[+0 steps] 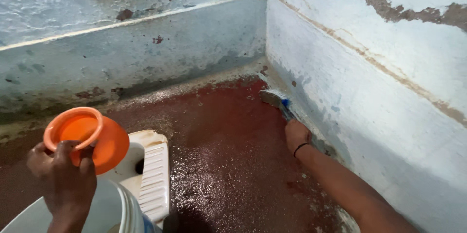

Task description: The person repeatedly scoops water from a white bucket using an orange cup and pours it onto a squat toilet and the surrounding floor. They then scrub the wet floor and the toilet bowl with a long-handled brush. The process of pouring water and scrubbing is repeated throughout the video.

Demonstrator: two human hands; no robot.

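Left hand (62,177) closed on the rim of an orange mug (87,138), held tilted over a white bucket (109,211) at the near edge of view (whether the mug holds water cannot be told). Right hand (296,135) closed on the handle of a brush (276,100), arm stretched forward; bristle end is down at the seam where the red floor (228,165) meets the right wall (369,82), near the corner. A dark band sits on the right wrist.

Floor is wet and glossy. A white squat pan (153,174) lies just beside the bucket, between the hands.

Judgement: the step in hand is scrubbing the floor edge along the wall, mug ready for rinsing. Next move would call for firm strokes along the seam, then water poured where the brush has loosened dirt.
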